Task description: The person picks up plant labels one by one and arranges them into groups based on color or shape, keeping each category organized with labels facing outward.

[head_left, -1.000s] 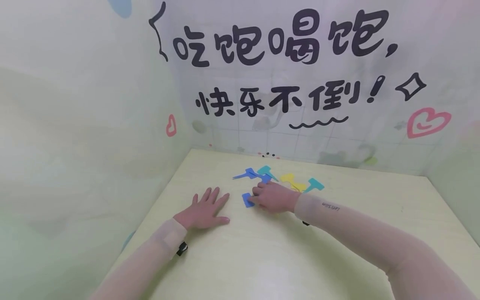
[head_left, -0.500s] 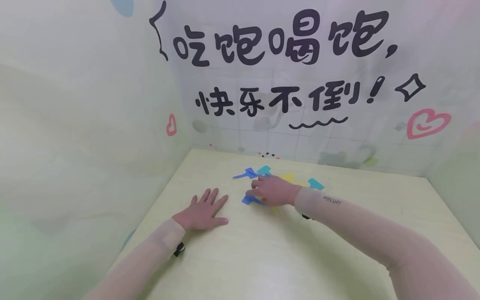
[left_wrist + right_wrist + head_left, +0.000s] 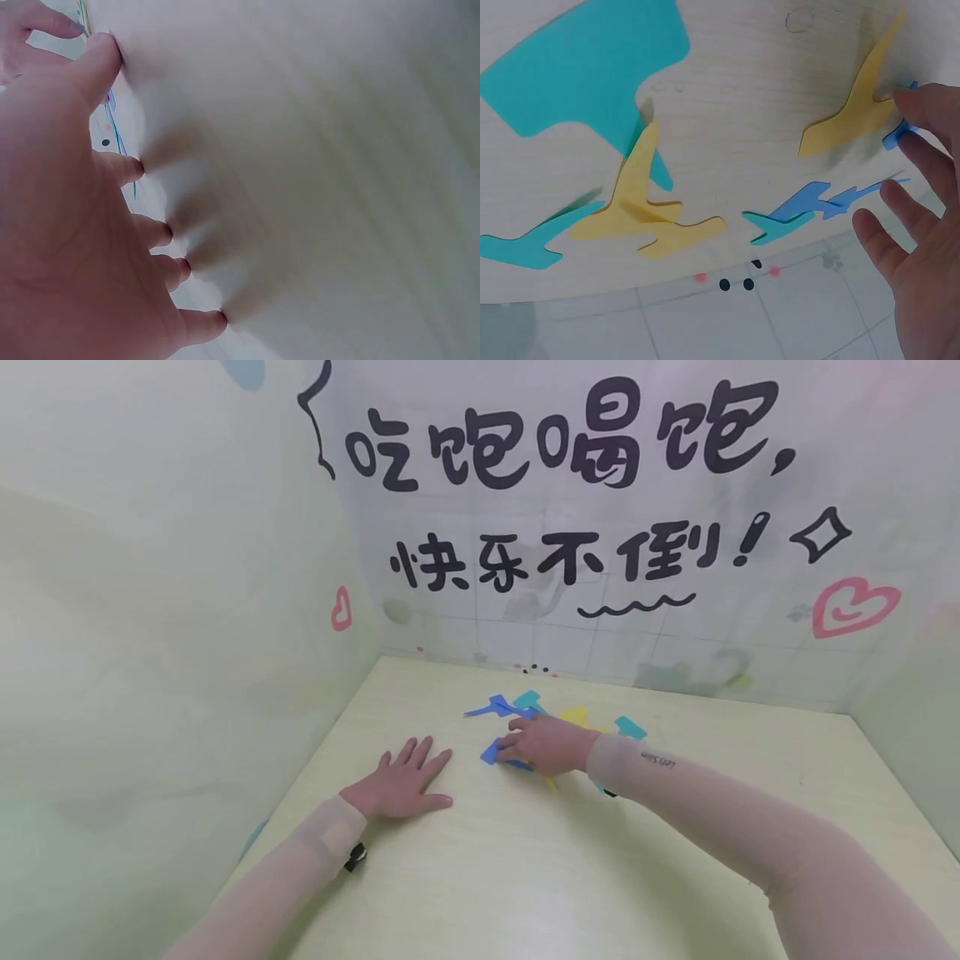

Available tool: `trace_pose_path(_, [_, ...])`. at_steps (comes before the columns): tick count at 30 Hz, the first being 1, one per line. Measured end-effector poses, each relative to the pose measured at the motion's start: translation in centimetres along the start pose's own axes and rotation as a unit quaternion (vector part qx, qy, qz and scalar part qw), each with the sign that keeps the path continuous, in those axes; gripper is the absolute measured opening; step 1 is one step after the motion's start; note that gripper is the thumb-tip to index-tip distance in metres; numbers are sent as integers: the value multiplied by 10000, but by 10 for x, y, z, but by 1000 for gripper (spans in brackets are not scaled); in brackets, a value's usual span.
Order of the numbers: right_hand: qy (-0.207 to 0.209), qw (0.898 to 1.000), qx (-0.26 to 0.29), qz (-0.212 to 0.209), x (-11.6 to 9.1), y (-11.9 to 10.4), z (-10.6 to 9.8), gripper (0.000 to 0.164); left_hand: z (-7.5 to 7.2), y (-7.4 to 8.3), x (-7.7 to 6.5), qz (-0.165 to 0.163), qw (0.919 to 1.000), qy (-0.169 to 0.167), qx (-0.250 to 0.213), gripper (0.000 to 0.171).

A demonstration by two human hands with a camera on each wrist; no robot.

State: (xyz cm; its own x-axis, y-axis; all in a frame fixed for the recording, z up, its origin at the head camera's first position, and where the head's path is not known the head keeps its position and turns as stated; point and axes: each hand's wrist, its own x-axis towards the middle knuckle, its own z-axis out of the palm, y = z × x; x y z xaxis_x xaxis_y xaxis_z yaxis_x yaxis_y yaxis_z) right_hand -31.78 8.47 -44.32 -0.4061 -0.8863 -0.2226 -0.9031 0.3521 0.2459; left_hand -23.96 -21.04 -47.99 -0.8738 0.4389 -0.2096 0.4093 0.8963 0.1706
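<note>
Right hand (image 3: 547,743): pinches the blue tag (image 3: 489,752) between thumb and fingers.
Left hand (image 3: 397,785): released, fingers spread, fingertips on the surface (image 3: 525,885), left of the blue tag.
Near yellow tag (image 3: 847,120): on the surface, just beside the blue tag.
Blue pair (image 3: 802,201): touching each other, behind the blue tag.
Small teal tag (image 3: 772,229): against the pair, also behind.
Yellow pair (image 3: 630,199): behind and right of the blue tag.
Large teal tag (image 3: 592,71): right of it, near the right wrist.
Wall (image 3: 540,643): lettered, beyond it.
</note>
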Motion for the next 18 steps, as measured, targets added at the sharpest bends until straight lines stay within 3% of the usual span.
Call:
trace_pose_path(13, [356,9969,587,386,6,-15,8,48,1,0,-1,33,9999,116,47,86])
trace_pose_path(18, [322,9877,1299,805,6,-7,4,53,2,-1,-1,86,9999,127,-31,86])
